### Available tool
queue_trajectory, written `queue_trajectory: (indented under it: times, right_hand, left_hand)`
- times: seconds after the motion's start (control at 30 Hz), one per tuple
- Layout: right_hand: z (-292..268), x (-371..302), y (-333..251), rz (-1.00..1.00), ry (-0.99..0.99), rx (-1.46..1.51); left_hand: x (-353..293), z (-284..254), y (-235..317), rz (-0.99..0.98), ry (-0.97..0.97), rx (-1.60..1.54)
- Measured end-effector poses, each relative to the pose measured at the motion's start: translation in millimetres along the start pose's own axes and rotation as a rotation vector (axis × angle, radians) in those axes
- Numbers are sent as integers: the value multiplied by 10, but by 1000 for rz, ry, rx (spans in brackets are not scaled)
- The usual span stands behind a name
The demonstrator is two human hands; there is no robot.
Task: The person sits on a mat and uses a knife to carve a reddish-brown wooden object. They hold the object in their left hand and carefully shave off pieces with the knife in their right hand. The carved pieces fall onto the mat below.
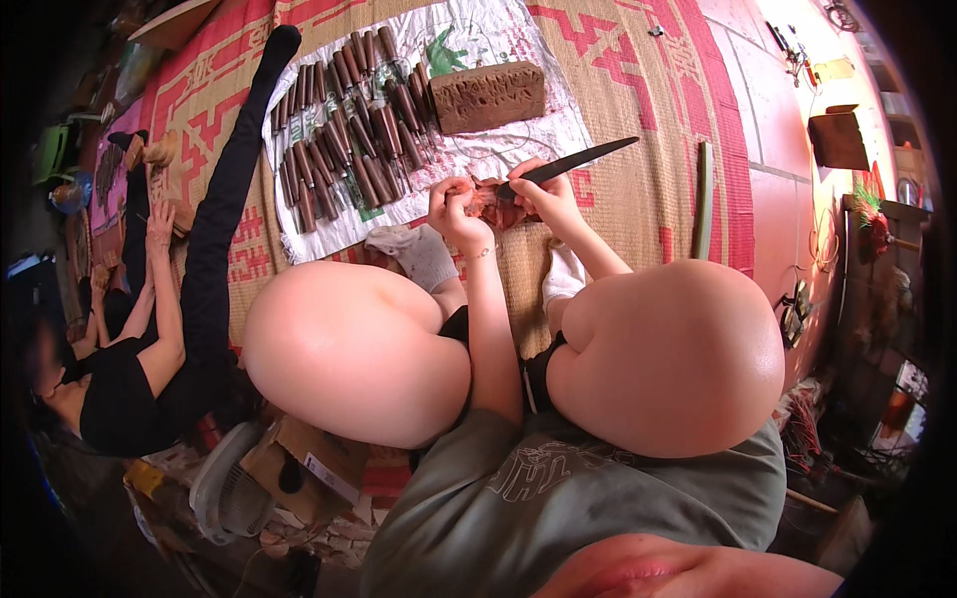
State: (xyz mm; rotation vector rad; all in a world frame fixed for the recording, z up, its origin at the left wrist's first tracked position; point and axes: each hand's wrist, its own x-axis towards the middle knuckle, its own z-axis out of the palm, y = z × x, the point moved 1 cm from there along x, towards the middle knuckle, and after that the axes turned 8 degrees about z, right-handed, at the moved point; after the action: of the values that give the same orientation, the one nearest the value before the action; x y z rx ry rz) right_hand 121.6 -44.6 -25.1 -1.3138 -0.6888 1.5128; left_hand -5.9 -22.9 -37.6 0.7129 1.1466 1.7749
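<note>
My left hand [461, 214] is closed, its fingers curled around a crumpled reddish piece [492, 204] whose kind I cannot make out. Against that piece, my right hand [545, 197] grips a dark, tapered knife [578, 161]. Its pointed end slants up to the right, away from my fingers. Both hands meet in front of my bent knees. Just beyond them, a brown brick-like block [488, 97] lies on a white printed sack [469, 30]. Many brown cylindrical handles [334, 140] with thin metal ends are laid in rows left of the block.
A patterned red and straw mat [618, 90] spreads under the sack, with a greenish stick [704, 199] at its right. Another person [130, 389] sits at the left, one dark-clad leg [224, 189] stretched beside the sack. A cardboard box [299, 468] stands near my left side.
</note>
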Motion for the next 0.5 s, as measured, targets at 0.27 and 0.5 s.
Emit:
queue_trajectory:
  times: [0.27,0.5]
  right_hand:
    - [-63,-79,-67,38,73,69]
    - [-108,-42,3,2,75,54]
  left_hand:
    - [-50,123,83,-55,-62,-93]
    - [-18,84,-29,-15,-103,-104]
